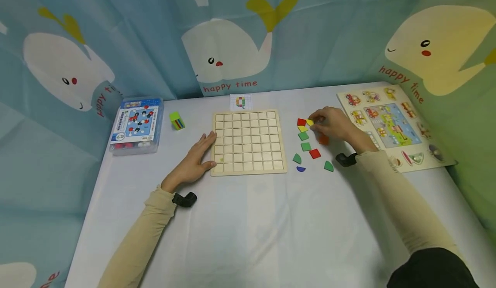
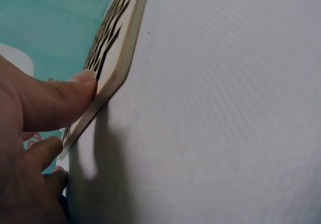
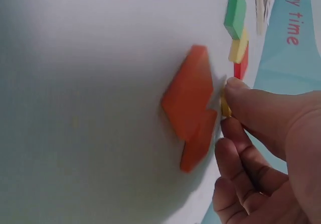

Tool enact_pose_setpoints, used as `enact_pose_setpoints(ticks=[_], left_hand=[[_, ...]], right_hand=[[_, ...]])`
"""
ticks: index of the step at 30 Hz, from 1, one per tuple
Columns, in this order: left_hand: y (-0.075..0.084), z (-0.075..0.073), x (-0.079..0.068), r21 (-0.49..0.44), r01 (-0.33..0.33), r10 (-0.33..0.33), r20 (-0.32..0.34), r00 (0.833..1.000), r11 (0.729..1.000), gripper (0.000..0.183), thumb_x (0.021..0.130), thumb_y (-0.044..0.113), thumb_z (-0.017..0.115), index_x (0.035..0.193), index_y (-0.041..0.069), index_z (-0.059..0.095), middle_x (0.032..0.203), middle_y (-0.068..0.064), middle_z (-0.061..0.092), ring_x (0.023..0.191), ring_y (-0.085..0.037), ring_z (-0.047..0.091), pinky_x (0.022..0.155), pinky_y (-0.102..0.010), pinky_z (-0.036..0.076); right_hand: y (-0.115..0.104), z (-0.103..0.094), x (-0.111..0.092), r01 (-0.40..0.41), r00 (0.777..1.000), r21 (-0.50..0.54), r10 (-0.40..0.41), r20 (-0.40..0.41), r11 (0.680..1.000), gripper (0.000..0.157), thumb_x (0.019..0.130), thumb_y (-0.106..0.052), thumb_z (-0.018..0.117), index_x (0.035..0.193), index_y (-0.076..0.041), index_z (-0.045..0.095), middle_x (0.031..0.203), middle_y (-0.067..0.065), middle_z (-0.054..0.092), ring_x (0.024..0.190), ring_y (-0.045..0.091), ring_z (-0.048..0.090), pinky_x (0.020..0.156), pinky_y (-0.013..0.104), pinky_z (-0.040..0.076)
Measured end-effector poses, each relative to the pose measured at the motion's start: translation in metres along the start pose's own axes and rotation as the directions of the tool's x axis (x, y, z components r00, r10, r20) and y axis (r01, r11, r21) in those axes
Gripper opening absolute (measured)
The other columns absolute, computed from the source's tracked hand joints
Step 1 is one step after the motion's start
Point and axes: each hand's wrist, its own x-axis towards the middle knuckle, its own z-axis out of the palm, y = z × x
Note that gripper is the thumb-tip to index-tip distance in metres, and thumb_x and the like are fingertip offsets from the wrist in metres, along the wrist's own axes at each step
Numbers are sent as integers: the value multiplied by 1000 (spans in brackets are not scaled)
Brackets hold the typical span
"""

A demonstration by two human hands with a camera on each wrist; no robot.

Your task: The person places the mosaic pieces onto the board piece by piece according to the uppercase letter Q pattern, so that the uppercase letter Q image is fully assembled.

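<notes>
A wooden grid board (image 1: 248, 143) lies on the table. My left hand (image 1: 195, 161) rests along its left edge with fingers stretched out. In the left wrist view the thumb (image 2: 65, 101) touches the board's corner (image 2: 118, 73). To the board's right, my right hand (image 1: 334, 124) pinches a small yellow piece (image 1: 309, 122) between thumb and fingers, just above the tabletop. Beside that hand lie a red square (image 1: 301, 122), another yellow piece (image 1: 302, 128) and green pieces (image 1: 303, 136). Two orange pieces (image 3: 189, 93) lie under the hand, clearest in the right wrist view.
Nearer me lie a red square (image 1: 315, 153), green quarter-rounds (image 1: 328, 166) and a blue half-round (image 1: 300, 168). A pattern card (image 1: 240, 102) stands behind the board. A plastic case (image 1: 136, 126) and striped cube (image 1: 177, 120) are left; a picture puzzle (image 1: 395, 124) is right.
</notes>
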Motion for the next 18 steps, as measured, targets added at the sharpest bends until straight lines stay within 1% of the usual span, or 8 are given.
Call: enact_pose_setpoints(ticks=[4,6,11,14,16,18], left_hand=[[-3,1,0,7,-5,5,9,1000,1000,84,102,8,68,170,6,20,179,-14,10,166,-36,1,131,-60,0],[-4,0,-1,10,-8,8,13,1000,1000,82,102,8,68,169,4,22,179,-14,10,166,-36,1,131,-60,-1],[-5,1,-2,23,-33,32,8,999,999,79,102,10,68,167,0,25,178,-18,12,165,-41,3,130,-63,0],[-5,2,-2,23,-41,41,-3,999,999,79,101,10,69,167,-1,27,177,-18,13,165,-41,4,130,-63,0],[-4,2,-2,20,-39,39,-8,999,999,79,101,10,70,167,0,28,177,-17,14,165,-41,4,130,-62,0],[-3,2,-2,18,-34,35,-13,999,999,79,101,10,71,167,1,29,177,-17,14,165,-40,4,130,-61,0]], right_hand=[[-5,4,1,-31,999,-13,31,-17,999,30,99,-13,74,123,4,70,117,24,71,103,36,62,93,51,53],[-9,5,0,-52,998,-21,51,-26,998,30,99,-17,75,119,4,70,114,23,72,100,34,64,91,49,54],[-12,9,0,-99,995,-44,98,-30,994,38,99,-31,77,114,2,69,110,22,72,95,32,63,85,46,54],[-12,10,2,-91,995,-41,89,-43,995,40,98,-34,77,114,1,69,107,21,72,93,32,62,82,44,53],[-11,10,3,-74,996,-27,72,-46,997,38,98,-32,78,116,0,69,108,21,72,94,32,63,82,43,53],[-11,10,5,-54,998,-7,54,-39,999,36,98,-27,79,120,-1,68,110,22,72,96,33,64,84,44,53]])
